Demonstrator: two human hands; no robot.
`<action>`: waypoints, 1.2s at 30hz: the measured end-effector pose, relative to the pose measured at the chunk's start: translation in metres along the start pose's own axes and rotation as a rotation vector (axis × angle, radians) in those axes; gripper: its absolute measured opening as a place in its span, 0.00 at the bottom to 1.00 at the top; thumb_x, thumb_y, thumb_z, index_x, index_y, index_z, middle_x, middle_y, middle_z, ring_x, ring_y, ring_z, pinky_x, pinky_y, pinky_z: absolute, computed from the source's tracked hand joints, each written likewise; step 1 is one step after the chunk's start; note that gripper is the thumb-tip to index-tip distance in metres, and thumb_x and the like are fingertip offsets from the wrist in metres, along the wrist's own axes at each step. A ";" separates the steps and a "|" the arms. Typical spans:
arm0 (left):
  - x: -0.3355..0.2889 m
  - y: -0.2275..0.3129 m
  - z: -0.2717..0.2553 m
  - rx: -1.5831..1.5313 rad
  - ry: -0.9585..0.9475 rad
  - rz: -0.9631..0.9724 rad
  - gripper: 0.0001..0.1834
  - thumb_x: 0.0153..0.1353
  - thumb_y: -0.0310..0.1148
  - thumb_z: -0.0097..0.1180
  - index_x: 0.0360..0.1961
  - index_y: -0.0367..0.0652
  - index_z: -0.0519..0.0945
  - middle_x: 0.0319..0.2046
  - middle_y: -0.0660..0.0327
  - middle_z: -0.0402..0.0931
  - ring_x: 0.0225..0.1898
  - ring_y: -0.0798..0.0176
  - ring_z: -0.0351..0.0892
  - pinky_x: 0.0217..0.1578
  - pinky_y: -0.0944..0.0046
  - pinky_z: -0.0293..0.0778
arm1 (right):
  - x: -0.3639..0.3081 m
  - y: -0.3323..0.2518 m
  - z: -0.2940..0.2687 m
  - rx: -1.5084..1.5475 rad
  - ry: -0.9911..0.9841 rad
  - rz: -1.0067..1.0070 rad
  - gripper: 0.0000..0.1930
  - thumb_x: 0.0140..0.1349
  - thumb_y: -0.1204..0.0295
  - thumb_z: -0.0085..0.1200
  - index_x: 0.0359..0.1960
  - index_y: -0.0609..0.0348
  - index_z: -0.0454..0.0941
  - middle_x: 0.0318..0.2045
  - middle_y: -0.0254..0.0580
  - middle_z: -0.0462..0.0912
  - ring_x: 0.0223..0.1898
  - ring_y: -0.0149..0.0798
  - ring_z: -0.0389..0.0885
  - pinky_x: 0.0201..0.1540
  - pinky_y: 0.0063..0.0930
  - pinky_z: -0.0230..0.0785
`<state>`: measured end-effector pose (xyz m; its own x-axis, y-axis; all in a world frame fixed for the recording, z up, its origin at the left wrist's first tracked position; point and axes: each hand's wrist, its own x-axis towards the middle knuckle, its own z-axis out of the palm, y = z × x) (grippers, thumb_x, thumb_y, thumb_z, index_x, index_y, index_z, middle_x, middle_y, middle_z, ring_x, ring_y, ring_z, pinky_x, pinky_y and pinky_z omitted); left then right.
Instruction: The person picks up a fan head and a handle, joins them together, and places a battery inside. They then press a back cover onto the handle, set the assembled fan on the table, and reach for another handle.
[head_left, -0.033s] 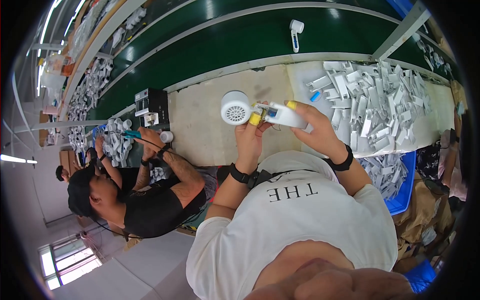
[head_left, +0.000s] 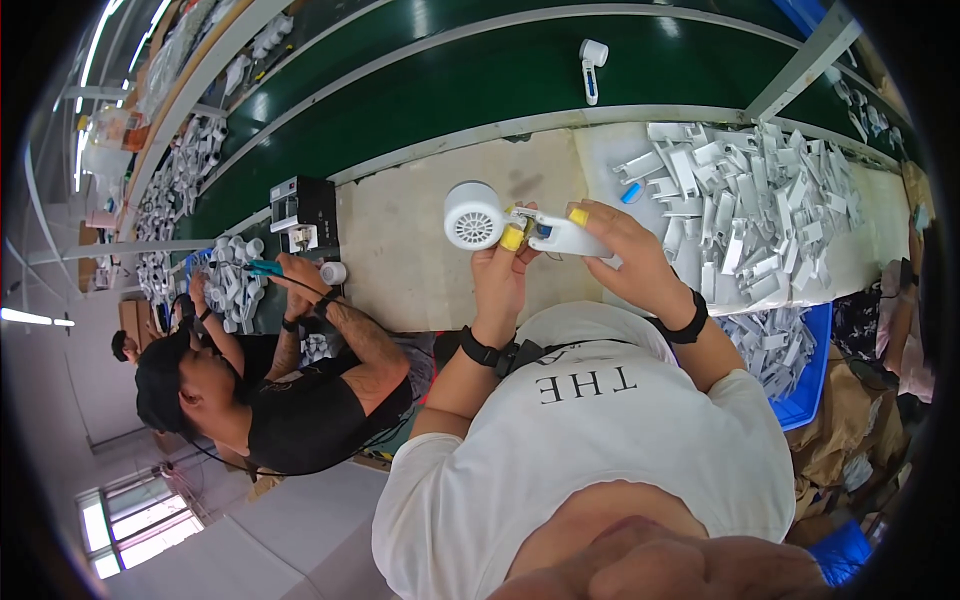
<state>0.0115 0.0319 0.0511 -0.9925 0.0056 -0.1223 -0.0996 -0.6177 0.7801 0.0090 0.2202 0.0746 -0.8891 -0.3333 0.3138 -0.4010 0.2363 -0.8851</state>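
Over the near side of the workbench I hold a white device like a small hair dryer, its round grilled head (head_left: 472, 217) to the left. My left hand (head_left: 500, 275) is closed on its neck, where small inner parts and a thin wire show; a yellow cot covers one fingertip. On the right, my right hand (head_left: 630, 250) is closed around the white handle shell (head_left: 570, 237), with another yellow finger cot pressed on top. The shell lies in line with the neck. How the two parts are joined is hidden by the fingers.
A heap of white plastic shells (head_left: 745, 210) covers the bench at right, with a small blue piece (head_left: 631, 193) beside it. Below is a blue bin (head_left: 815, 375) of similar parts. A finished-looking device (head_left: 592, 70) lies on the green conveyor (head_left: 480, 80). A co-worker (head_left: 290, 410) works at left.
The handle shell and my right hand's fingers have shifted slightly left toward the neck. The round head has moved a touch to the right.
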 end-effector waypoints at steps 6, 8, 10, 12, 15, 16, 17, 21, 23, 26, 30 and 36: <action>-0.003 -0.005 0.009 -0.005 0.026 0.040 0.18 0.60 0.28 0.49 0.52 0.36 0.68 0.49 0.52 0.70 0.48 0.62 0.73 0.44 0.65 0.73 | 0.006 -0.007 0.006 -0.424 -0.018 -0.185 0.27 0.44 0.81 0.54 0.51 0.55 0.69 0.54 0.44 0.68 0.55 0.49 0.67 0.54 0.35 0.63; -0.003 -0.006 0.013 0.013 0.034 0.055 0.18 0.60 0.27 0.49 0.51 0.36 0.68 0.49 0.53 0.71 0.48 0.62 0.72 0.45 0.65 0.71 | 0.008 -0.006 0.008 -0.440 -0.008 -0.195 0.27 0.44 0.81 0.54 0.50 0.55 0.69 0.54 0.45 0.68 0.54 0.49 0.67 0.54 0.35 0.63; -0.005 -0.009 0.016 0.030 0.041 0.071 0.18 0.60 0.27 0.49 0.51 0.35 0.68 0.49 0.54 0.71 0.48 0.63 0.72 0.46 0.66 0.70 | 0.009 -0.006 0.010 -0.453 0.014 -0.181 0.26 0.44 0.81 0.54 0.49 0.56 0.69 0.53 0.47 0.69 0.53 0.49 0.69 0.53 0.35 0.64; -0.007 -0.013 0.020 0.213 0.058 0.173 0.17 0.60 0.25 0.48 0.50 0.34 0.68 0.48 0.55 0.71 0.48 0.63 0.71 0.48 0.66 0.68 | 0.010 -0.001 0.013 -0.482 0.044 -0.183 0.25 0.44 0.81 0.54 0.49 0.57 0.69 0.53 0.48 0.69 0.51 0.50 0.69 0.52 0.35 0.65; -0.002 -0.013 0.025 0.322 0.087 0.286 0.16 0.59 0.24 0.47 0.50 0.32 0.68 0.48 0.55 0.71 0.48 0.62 0.71 0.50 0.66 0.66 | 0.012 -0.004 0.018 -0.533 0.084 -0.170 0.25 0.44 0.81 0.53 0.49 0.59 0.68 0.52 0.49 0.69 0.50 0.50 0.71 0.51 0.35 0.66; -0.001 -0.011 0.026 0.324 0.083 0.285 0.16 0.59 0.24 0.47 0.50 0.32 0.68 0.48 0.55 0.71 0.48 0.62 0.71 0.50 0.66 0.66 | 0.014 -0.007 0.020 -0.557 0.093 -0.160 0.25 0.44 0.81 0.53 0.49 0.59 0.68 0.51 0.49 0.70 0.49 0.50 0.71 0.50 0.35 0.67; 0.000 -0.010 0.026 0.306 0.084 0.305 0.17 0.59 0.24 0.47 0.50 0.32 0.67 0.48 0.55 0.71 0.48 0.62 0.71 0.50 0.65 0.66 | 0.014 -0.011 0.020 -0.557 0.097 -0.159 0.25 0.44 0.81 0.53 0.49 0.59 0.68 0.51 0.49 0.70 0.49 0.50 0.71 0.50 0.35 0.67; 0.001 -0.011 0.025 0.095 0.075 0.278 0.18 0.60 0.25 0.47 0.51 0.32 0.66 0.48 0.54 0.71 0.48 0.61 0.71 0.50 0.64 0.67 | 0.020 -0.012 0.014 -0.574 0.063 -0.177 0.25 0.44 0.81 0.52 0.49 0.59 0.67 0.50 0.48 0.71 0.47 0.50 0.72 0.48 0.36 0.68; 0.002 -0.009 0.023 0.056 0.076 0.208 0.18 0.61 0.27 0.47 0.52 0.34 0.66 0.48 0.54 0.71 0.48 0.61 0.72 0.50 0.63 0.68 | 0.021 -0.010 0.008 -0.549 0.039 -0.194 0.25 0.45 0.81 0.52 0.49 0.59 0.67 0.50 0.48 0.71 0.47 0.49 0.72 0.48 0.36 0.68; 0.008 -0.009 0.016 -0.037 0.105 0.089 0.18 0.62 0.30 0.46 0.52 0.37 0.66 0.48 0.54 0.71 0.46 0.62 0.73 0.47 0.63 0.70 | 0.020 -0.015 -0.003 -0.519 -0.015 -0.207 0.26 0.44 0.81 0.53 0.50 0.58 0.68 0.49 0.48 0.71 0.47 0.49 0.72 0.49 0.36 0.67; 0.019 -0.003 0.003 -0.190 0.145 -0.020 0.18 0.63 0.34 0.45 0.53 0.39 0.66 0.49 0.56 0.70 0.43 0.64 0.74 0.42 0.64 0.72 | 0.014 -0.012 -0.008 -0.383 0.093 -0.107 0.28 0.42 0.81 0.54 0.51 0.57 0.68 0.49 0.47 0.72 0.48 0.49 0.72 0.49 0.36 0.65; 0.022 -0.006 0.004 -0.100 0.127 0.014 0.20 0.63 0.38 0.44 0.53 0.38 0.65 0.50 0.59 0.69 0.48 0.65 0.70 0.46 0.65 0.69 | 0.009 -0.012 0.017 -0.541 0.077 -0.150 0.27 0.43 0.81 0.53 0.50 0.59 0.69 0.49 0.46 0.72 0.49 0.47 0.70 0.49 0.36 0.65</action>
<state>-0.0097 0.0393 0.0460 -0.9761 -0.0988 -0.1934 -0.0722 -0.6923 0.7180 0.0099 0.1993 0.0825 -0.8192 -0.3361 0.4648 -0.5620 0.6323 -0.5333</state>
